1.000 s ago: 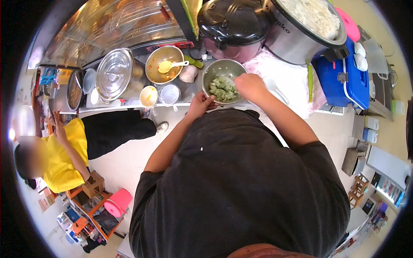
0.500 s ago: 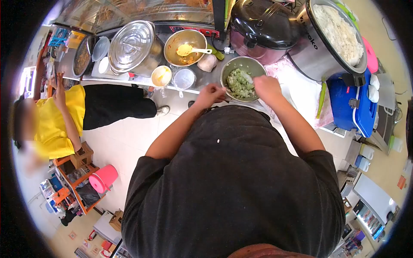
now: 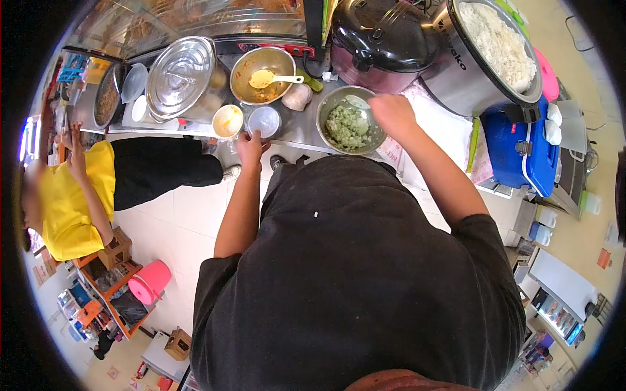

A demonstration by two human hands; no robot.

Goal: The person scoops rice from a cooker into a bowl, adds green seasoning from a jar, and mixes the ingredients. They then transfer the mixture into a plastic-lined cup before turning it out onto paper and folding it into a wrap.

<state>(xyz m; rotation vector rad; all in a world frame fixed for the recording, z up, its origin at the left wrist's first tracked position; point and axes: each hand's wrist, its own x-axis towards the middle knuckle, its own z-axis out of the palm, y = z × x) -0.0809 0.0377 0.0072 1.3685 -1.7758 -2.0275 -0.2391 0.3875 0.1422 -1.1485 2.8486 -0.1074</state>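
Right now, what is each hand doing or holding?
Left hand: at the small clear plastic cup; grip unclear.
Right hand: on the round steel bowl; grip unclear.

Head camera, steeply down over counter [image 3: 297,130]

The left hand [image 3: 251,144] reached out toward eleven o'clock, arm nearly straight, fingers loosely curled. The right hand [image 3: 392,114] stretched toward one o'clock, forearm angled outward from a bent elbow, knuckles up and fingers bent downward.
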